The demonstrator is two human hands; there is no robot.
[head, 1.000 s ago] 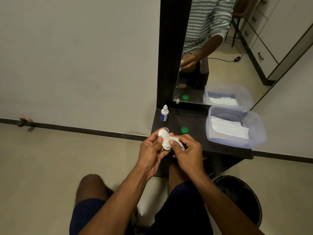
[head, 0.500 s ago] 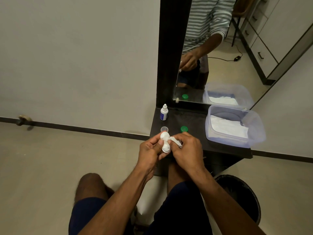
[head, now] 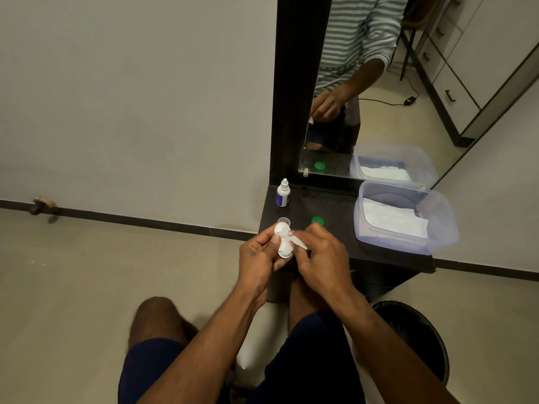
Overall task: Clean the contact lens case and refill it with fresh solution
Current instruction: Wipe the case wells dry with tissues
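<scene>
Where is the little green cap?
In the head view, the green cap lies on the dark shelf, just beyond the right hand, left of the clear tub.

Your left hand [head: 256, 258] and right hand [head: 323, 258] are bare, with no rings, watch or gloves, and both forearms are uncovered all the way to the bottom edge. Your thumbnail on the left hand is short and plain. You are wearing dark navy shorts [head: 309, 360], filling the frame from about 6 to 7 o'clock, with both knees bare above the hems. In the mirror [head: 364, 83] at about 1 o'clock, your reflection shows a top with grey and white horizontal stripes, its sleeve ending in a cuff around the elbow.
</scene>
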